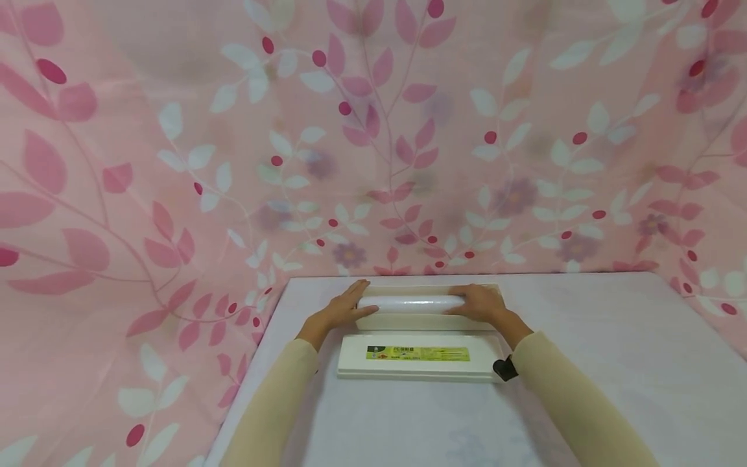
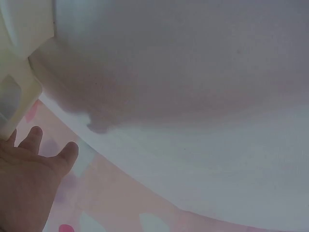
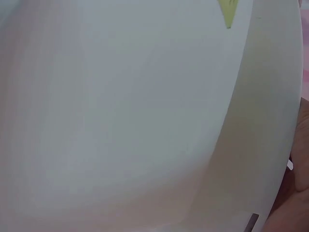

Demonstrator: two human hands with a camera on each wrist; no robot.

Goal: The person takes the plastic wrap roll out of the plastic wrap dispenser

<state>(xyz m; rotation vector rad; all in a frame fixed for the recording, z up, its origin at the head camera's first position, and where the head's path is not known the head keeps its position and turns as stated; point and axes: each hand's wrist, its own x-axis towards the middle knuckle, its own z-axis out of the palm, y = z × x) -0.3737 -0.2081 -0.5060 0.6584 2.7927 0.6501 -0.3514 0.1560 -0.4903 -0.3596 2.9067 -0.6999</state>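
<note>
A shiny white roll of cling film (image 1: 411,304) lies lengthwise in an opened, off-white long box (image 1: 428,322). My left hand (image 1: 342,310) holds the roll's left end, its thumb in front and its other fingers reaching to the box's back edge. At the other end my right hand (image 1: 481,304) grips the roll, with the fingertips over it. The box's lid (image 1: 417,370), with a yellow-green label (image 1: 417,353), lies toward me. The left wrist view shows the box's end wall (image 2: 21,87) with a cutout, beside spread fingers (image 2: 70,152). In the right wrist view, the lid (image 3: 145,96) hides most of the hand.
A white cloth (image 1: 613,363) covers the table. Right behind the box runs the table's back edge, with a pink floral curtain (image 1: 397,162) rising beyond it. A small black object (image 1: 505,369) sits at the lid's right end, close to the right sleeve.
</note>
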